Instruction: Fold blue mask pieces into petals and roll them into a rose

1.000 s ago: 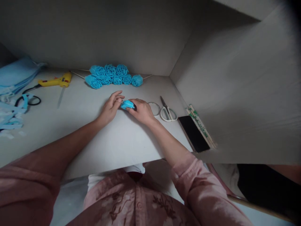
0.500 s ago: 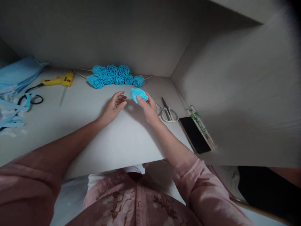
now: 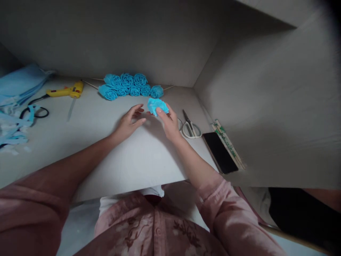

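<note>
My right hand grips a bright blue fabric flower above the table, thumb pressed on its near side. Its underside and the fingers behind it are partly hidden. Just to the left, my left hand is held with fingers and thumb apart, nothing between them, close to the flower but not clearly touching it. Beyond both hands lie several finished blue roses, bunched in two rows, with thin sticks poking out at either side.
A yellow glue gun lies at the back left, near stacked blue masks and cut scraps. To the right are white-handled scissors, a black phone and wrapped sticks along the side wall.
My left hand has shifted slightly right, nearer the flower. The flower has tilted a little in my right hand, which otherwise stays in place.
</note>
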Demonstrator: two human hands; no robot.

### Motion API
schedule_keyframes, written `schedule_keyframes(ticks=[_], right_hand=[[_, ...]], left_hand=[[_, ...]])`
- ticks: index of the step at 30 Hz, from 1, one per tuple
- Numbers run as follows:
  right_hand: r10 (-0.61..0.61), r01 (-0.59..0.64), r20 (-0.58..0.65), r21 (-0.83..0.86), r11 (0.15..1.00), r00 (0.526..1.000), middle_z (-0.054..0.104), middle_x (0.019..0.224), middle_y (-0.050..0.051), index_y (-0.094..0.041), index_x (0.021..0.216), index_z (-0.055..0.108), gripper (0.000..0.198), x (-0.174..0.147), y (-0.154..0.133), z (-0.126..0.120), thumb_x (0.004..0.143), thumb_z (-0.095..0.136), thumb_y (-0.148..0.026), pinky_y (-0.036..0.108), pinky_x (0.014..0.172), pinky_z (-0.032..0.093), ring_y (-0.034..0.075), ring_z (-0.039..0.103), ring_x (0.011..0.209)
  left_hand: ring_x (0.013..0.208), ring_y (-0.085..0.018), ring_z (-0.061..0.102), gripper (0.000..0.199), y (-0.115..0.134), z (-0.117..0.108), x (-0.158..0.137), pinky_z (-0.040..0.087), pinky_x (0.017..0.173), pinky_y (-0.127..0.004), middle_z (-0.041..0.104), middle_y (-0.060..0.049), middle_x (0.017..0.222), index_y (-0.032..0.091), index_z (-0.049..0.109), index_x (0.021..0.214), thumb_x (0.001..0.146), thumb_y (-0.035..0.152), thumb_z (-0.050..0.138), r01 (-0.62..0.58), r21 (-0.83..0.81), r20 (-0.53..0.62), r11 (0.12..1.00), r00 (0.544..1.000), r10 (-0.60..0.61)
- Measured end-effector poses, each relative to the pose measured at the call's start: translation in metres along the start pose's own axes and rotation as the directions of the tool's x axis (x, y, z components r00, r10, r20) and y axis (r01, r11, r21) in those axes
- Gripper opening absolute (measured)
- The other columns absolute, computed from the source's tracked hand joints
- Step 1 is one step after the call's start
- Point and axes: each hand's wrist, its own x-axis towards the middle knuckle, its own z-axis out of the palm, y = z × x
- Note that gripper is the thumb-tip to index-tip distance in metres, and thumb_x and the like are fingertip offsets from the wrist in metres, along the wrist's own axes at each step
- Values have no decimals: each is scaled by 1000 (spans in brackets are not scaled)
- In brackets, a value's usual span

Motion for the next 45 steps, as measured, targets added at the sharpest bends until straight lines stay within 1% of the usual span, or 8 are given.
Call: schedule_keyframes(ticks=[4,7,10,14,18,23,28,45], right_hand=[[-29,28,-70,-22,999,997,69,113,7,-24,112,60,55,2,0,-2,86,49,-70,43,102,51,23,66,111],[-48,47,-73,-6,999,996,70,112,6,-25,110,60,50,2,-1,-2,86,51,-68,42,103,50,21,66,108],[-39,42,-96,22,999,995,69,110,6,-23,110,59,51,3,-2,-1,86,51,-68,43,104,50,21,68,105],[-43,53,-99,102,993,994,68,106,7,-22,108,59,46,4,2,-2,86,55,-62,43,102,51,22,70,98],[-41,47,-76,83,995,996,68,107,8,-22,108,59,44,5,10,-2,86,58,-59,42,102,50,22,69,100],[18,-13,-87,60,998,996,68,115,8,-22,112,59,54,6,14,-1,84,54,-67,40,103,50,20,67,105],[43,-36,-78,89,995,996,70,109,6,-23,106,64,57,7,19,1,77,60,-71,37,99,51,20,65,106],[56,-45,-70,150,988,996,70,100,5,-21,104,63,53,9,25,1,77,65,-66,38,94,53,21,68,92]], left_hand=[[125,-27,55,52,11,-2,-1,40,111,-46,60,-12,134,22,60,129,85,50,64,-123,123,67,985,991,116],[127,-28,54,52,13,-2,0,39,112,-45,60,-12,134,22,62,127,85,53,64,-124,107,65,987,991,117],[127,-27,55,54,15,-3,0,41,110,-45,60,-13,136,22,61,130,87,55,61,-26,-32,44,999,999,27],[124,-27,58,56,15,-5,-1,39,110,-48,66,-14,129,20,54,137,94,54,51,100,-246,33,964,995,-94],[119,-26,62,57,14,-5,0,41,108,-49,69,-14,123,20,49,140,95,55,47,95,-364,61,927,995,-79],[111,-26,67,61,18,-4,3,45,105,-51,71,-12,119,24,42,144,94,59,45,73,-492,34,868,997,-64],[115,-26,65,64,22,-4,4,44,107,-52,70,-11,119,26,41,144,91,61,49,93,-606,27,790,995,-97],[121,-27,61,64,23,-4,4,45,107,-53,69,-11,118,27,43,143,89,61,50,93,-607,37,789,995,-88]])
